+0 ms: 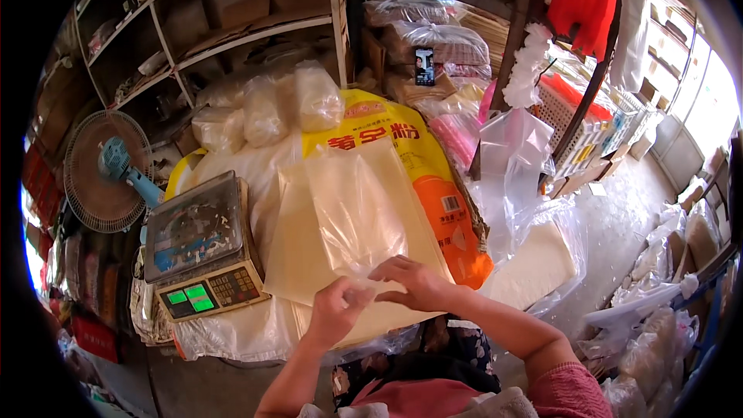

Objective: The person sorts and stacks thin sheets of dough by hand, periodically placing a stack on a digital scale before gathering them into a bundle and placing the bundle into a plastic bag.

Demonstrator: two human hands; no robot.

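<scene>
A clear plastic bag [352,213] lies on cream-coloured sheets [286,224], its near end crumpled between my hands. My left hand [338,311] is closed, pinching that crumpled end. From the right, my right hand [416,285] reaches over the same end, fingers bent and apart from the thumb, at the edge of the film. The fingertips partly hide how the film sits there. Under the sheets is a large yellow and orange printed sack [445,209].
A digital scale [197,240] with lit green displays stands left of the sheets, a fan [108,170] beyond it. Filled clear bags [265,112] sit at the back. A phone [424,67] stands upright on packages. Clear film [515,155] hangs right, above a wrapped cream stack [534,263].
</scene>
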